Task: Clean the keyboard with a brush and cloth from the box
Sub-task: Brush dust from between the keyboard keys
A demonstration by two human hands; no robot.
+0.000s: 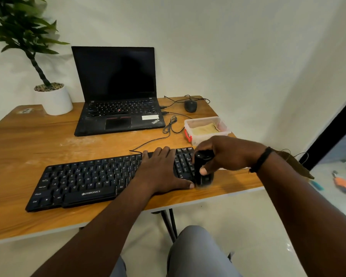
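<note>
A black keyboard (88,180) lies along the front of the wooden table (28,140). My left hand (164,170) rests flat on its right part, fingers straight. My right hand (224,154) grips a black brush (203,170), blurred, at the keyboard's right end over the number pad. Behind my right hand stands the clear plastic box (206,129) with a red clasp, and a yellowish cloth (205,128) lies inside it.
An open black laptop (118,108) sits behind the keyboard, with a black mouse (190,105) and cables (170,124) to its right. A potted plant in a white pot (54,98) stands at the back left. The table's right edge is close to my right wrist.
</note>
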